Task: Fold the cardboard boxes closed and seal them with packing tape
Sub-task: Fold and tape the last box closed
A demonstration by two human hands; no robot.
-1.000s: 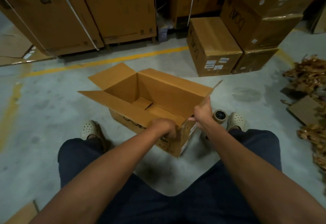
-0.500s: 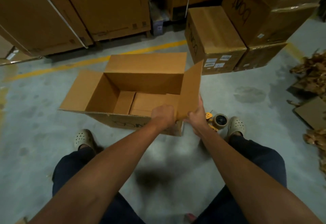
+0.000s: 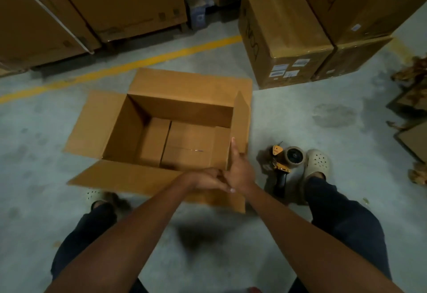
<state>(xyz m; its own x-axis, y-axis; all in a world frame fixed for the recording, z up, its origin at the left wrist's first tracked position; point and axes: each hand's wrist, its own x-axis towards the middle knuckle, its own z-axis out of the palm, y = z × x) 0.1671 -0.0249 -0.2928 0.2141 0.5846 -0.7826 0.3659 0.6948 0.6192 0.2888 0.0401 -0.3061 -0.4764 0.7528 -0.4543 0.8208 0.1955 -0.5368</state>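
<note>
An open cardboard box (image 3: 184, 89) stands on the floor between my feet, its far, left and near flaps spread outward. The right flap (image 3: 241, 122) stands nearly upright. My right hand (image 3: 240, 172) is at that flap's base, a straight finger lying up along its face. My left hand (image 3: 203, 180) rests flat on the near flap (image 3: 129, 177) by the box's near right corner, its fingers reaching under my right wrist. A yellow and black tape dispenser (image 3: 285, 161) with a roll of tape lies on the floor right of the box.
Sealed boxes (image 3: 284, 38) are stacked at the back right, and large cartons (image 3: 92, 4) line the back wall behind a yellow floor line (image 3: 138, 64). Crumpled brown paper and cardboard scraps (image 3: 413, 98) lie at the far right. My right shoe (image 3: 317, 163) is beside the dispenser.
The box has turned square to me and slid closer. The near flap has dropped outward under my left hand, and the right flap has swung more upright.
</note>
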